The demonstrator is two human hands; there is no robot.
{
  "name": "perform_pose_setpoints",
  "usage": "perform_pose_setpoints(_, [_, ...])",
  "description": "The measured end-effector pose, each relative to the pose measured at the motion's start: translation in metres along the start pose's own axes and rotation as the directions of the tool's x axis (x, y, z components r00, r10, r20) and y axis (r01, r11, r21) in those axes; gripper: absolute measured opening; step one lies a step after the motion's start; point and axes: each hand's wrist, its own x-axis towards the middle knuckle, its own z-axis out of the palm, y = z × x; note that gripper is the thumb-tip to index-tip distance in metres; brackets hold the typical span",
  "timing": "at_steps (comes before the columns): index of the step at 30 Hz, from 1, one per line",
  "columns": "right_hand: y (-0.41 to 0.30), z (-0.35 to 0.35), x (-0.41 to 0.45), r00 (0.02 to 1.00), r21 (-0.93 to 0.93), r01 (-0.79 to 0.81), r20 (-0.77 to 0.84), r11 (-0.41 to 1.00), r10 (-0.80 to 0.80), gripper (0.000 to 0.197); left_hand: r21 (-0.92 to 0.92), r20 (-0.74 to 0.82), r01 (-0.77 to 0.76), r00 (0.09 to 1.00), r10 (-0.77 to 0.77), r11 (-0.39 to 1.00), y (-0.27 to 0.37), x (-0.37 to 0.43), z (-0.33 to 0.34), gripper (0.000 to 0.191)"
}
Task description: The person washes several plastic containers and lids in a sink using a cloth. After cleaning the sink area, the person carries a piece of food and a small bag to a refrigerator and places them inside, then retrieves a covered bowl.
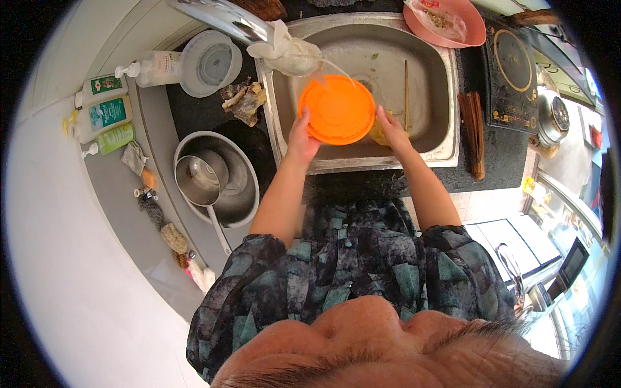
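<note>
Over the stainless steel sink (335, 167), a round orange plastic lid or shallow dish (339, 109) is held between my two hands. My left hand (304, 138) grips its left rim, thumb on the upper face. Against the right rim rest the fingers of my right hand (394, 132). Water runs from the chrome faucet (223, 19), whose spout is wrapped in a pale cloth (291, 52), onto the orange piece. Partly hidden behind my right hand, something yellow (379, 135) lies in the sink. A thin wooden stick (406, 92), perhaps a chopstick, is to its right.
Left of the sink are a translucent plastic tub (213, 63), a rough brown clump (245, 102) and a metal basin (247, 203) holding a long-handled pan (194, 182). On the right sit a pink bowl (478, 29), a long wooden piece (473, 136) and an induction cooker (512, 72).
</note>
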Motion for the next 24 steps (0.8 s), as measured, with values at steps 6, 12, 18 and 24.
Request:
perform_pose_setpoints(6, [-0.068,0.048,-0.010,0.951,0.648,0.154,0.106,0.746,-0.289,0.043,0.784,-0.452,0.210,0.839,0.305,0.584,-0.023,0.023,0.001,0.061])
perform_pose_setpoints(12, [-0.062,0.098,-0.027,0.779,0.117,0.574,0.227,0.811,-0.584,0.051,0.064,-0.109,0.146,0.984,-0.139,0.987,-0.005,0.018,0.035,0.067])
perform_pose_setpoints(18, [-0.082,0.084,0.026,0.759,-0.282,0.615,-0.043,0.737,-0.650,0.049,0.171,0.056,0.093,0.993,-0.104,0.981,-0.019,0.003,0.039,0.061])
perform_pose_setpoints(24, [-0.062,0.068,0.037,0.762,-0.474,0.553,-0.047,0.686,-0.646,0.052,0.106,-0.062,0.015,0.998,-0.009,0.994,-0.010,-0.002,0.027,0.052])
